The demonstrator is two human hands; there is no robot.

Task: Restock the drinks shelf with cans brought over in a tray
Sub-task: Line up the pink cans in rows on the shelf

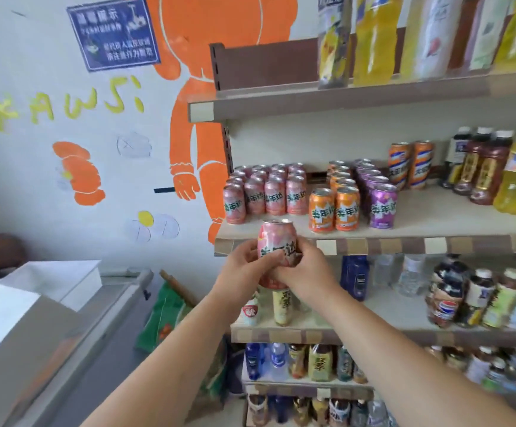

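Observation:
A pink can point(276, 238) stands upright in the air just in front of the drinks shelf point(404, 241), below its front edge. My left hand point(245, 266) grips its left side and my right hand point(304, 271) wraps its right side and bottom. On the shelf behind it stand rows of matching pink cans point(266, 191), then orange cans point(333, 208) and purple cans point(381, 208) to the right. No tray is in view.
Tall orange cans point(410, 164) and bottles point(490, 167) fill the shelf's right part. More bottles line the shelf above point(373, 41) and the lower shelves point(481, 300). A white box point(56, 277) and a grey counter point(75, 349) lie at left, beside a painted wall.

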